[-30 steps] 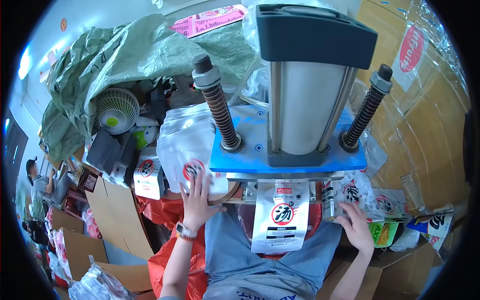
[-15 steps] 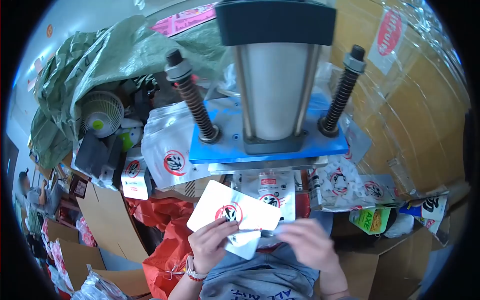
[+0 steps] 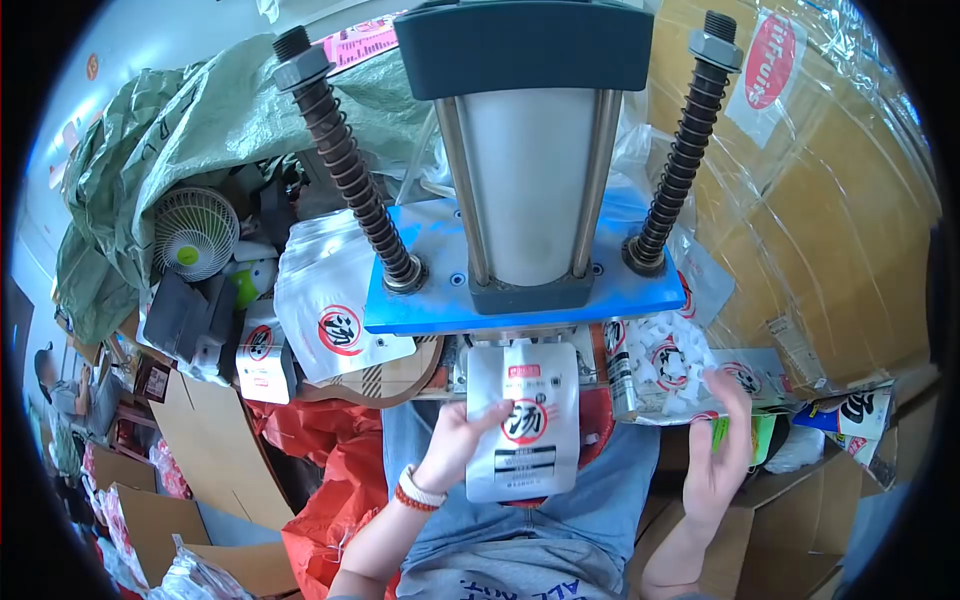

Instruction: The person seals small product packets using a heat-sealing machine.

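My left hand (image 3: pixel 458 440) grips the left edge of a silver spout pouch (image 3: pixel 523 470) printed with a red circle and black characters. Standing upright in front of me, the pouch has its top end at the front of a press, right under the blue plate (image 3: pixel 520 310). My right hand (image 3: pixel 722 435) is off to the right, holding nothing, fingers apart. Its fingertips are beside a heap of small white plastic pieces (image 3: pixel 683 345), which lies on a tray lined with printed pouch film (image 3: pixel 650 400).
Above the blue plate rise a white cylinder (image 3: pixel 530 190) and two spring-wound bolts. A stack of silver pouches (image 3: pixel 335 270) lies left of the press, near a small fan (image 3: pixel 195 235). Red sacking (image 3: pixel 315 480) hangs lower left; a large cardboard box (image 3: pixel 820 230) stands right.
The pouch has gone from tilted over my lap to upright at the press. My right hand has moved from the pouch to the white pieces. The view has shifted slightly.
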Tool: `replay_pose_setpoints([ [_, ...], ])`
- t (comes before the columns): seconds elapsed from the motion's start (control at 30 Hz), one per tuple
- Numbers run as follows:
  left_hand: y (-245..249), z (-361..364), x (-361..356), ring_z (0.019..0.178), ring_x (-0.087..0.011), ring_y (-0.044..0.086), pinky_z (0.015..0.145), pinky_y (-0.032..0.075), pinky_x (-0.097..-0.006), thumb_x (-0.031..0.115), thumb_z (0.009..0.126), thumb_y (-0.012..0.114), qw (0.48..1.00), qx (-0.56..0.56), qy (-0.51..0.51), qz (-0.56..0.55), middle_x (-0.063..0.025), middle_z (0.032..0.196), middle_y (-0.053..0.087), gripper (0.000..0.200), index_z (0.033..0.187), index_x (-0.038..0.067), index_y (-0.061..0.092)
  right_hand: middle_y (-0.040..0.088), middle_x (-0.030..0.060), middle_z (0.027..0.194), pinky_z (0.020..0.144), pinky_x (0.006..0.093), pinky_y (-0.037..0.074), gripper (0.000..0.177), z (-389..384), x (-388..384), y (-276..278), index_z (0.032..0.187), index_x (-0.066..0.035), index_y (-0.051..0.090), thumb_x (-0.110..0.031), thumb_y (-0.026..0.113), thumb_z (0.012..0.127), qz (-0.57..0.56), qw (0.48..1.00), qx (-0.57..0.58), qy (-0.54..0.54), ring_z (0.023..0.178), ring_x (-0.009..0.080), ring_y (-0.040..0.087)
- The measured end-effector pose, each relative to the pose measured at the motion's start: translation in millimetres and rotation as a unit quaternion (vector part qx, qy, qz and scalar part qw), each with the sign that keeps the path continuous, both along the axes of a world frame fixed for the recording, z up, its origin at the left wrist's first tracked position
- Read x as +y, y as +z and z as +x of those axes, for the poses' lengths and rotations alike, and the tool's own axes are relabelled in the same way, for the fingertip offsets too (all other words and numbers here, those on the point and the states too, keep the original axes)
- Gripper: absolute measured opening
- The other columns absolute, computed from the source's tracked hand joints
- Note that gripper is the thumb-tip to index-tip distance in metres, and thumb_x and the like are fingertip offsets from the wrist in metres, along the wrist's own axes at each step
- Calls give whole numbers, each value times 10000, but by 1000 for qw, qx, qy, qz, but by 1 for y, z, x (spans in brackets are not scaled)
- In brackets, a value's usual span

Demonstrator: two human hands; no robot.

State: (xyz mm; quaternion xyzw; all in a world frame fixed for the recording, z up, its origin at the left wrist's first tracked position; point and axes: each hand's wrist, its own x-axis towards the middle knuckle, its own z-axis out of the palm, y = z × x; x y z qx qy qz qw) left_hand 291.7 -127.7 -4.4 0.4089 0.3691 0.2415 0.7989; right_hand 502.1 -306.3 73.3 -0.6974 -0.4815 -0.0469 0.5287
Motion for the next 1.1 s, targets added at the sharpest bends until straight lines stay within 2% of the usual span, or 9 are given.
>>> replay_pose_setpoints([
  [0.27,-16,-13,34,932,-156,647,821,507,-287,214,863,779,947,159,69,270,-89,1088,694,400,1140,-29,624,606,155,1077,994,479,363,270,20,14,-71,1162,-47,597,-207,606,945,-267,960,-87,4,1062,371,515],
  [0.3,-12,-25,48,1197,-288,566,1000,438,-457,424,781,817,864,197,144,440,-166,1306,590,674,1231,-10,565,621,139,1037,918,429,424,248,27,11,-70,1138,-49,601,-209,612,949,-257,959,-118,20,973,299,576],
  [0.37,-15,-60,72,1418,-389,323,1097,257,-634,611,731,760,476,581,135,647,-206,1524,356,938,1387,19,445,633,115,1002,858,388,451,236,35,5,-73,1132,-50,603,-202,612,951,-226,973,-25,44,898,252,593],
  [0.43,-51,-99,91,1486,-416,149,1080,132,-740,720,695,693,527,591,-7,610,-189,1605,194,1101,1488,55,318,665,86,941,712,286,488,223,42,-3,-86,1130,-30,576,-206,570,993,-161,981,72,76,723,150,604],
  [0.6,-56,-130,47,1102,-316,627,915,488,-398,102,750,734,601,452,31,658,-124,1201,648,564,1296,112,590,678,194,961,790,339,524,278,1,-1,-53,1142,3,486,-258,448,1052,77,950,291,81,778,200,648],
  [0.67,-32,-123,30,815,-263,715,655,540,-342,-82,754,603,700,366,113,602,-111,882,726,346,1010,99,749,679,201,950,851,396,533,310,-28,7,-23,1128,-4,480,-304,459,1050,121,971,147,141,835,241,671],
  [0.77,-1,-109,-1,954,-258,719,769,576,-336,-177,632,565,737,303,132,590,-100,934,743,462,971,74,754,700,190,1064,870,475,552,313,-45,15,-4,1093,-14,580,-297,630,968,85,962,-53,256,970,349,688],
  [0.93,45,-84,-37,984,-239,717,772,597,-310,-68,637,711,641,209,28,738,-38,999,751,381,981,92,753,672,150,1193,1011,438,508,346,-72,39,-12,1143,-6,627,-134,738,841,36,905,-183,383,1122,304,655],
  [1.1,70,-76,-40,831,-228,742,683,592,-294,120,770,756,729,69,-107,672,-75,948,755,235,994,47,763,688,136,1173,1082,500,421,368,-63,20,16,1135,-32,636,-173,768,822,64,890,-83,444,1136,270,659],
])
